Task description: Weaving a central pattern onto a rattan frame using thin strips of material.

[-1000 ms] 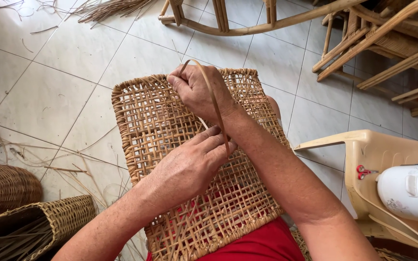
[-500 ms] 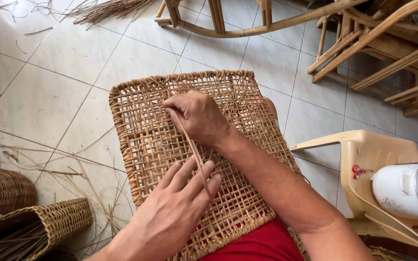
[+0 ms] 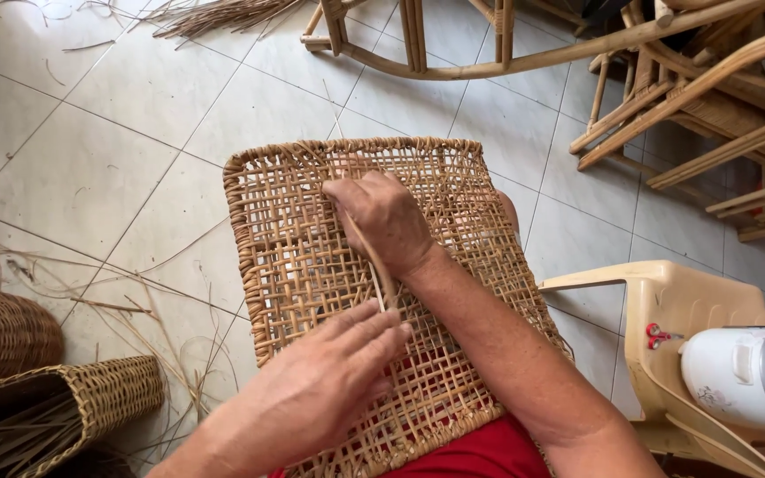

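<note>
Right hand (image 3: 387, 217) is pinching cane strand (image 3: 367, 257) against woven cane panel (image 3: 312, 230); left hand (image 3: 329, 381) is resting open, flat (steadying). Sharp bending could be snapping the strand.

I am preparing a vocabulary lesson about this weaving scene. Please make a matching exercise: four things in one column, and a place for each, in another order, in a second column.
Things:
1. right hand
2. left hand
3. woven basket
4. white appliance

Places:
A. on the beige plastic chair, at the right edge
B. on the upper part of the woven panel, pinching a cane strand
C. on the tiled floor, lower left
D. flat on the lower part of the woven panel

Pairs: 1-B, 2-D, 3-C, 4-A
</note>
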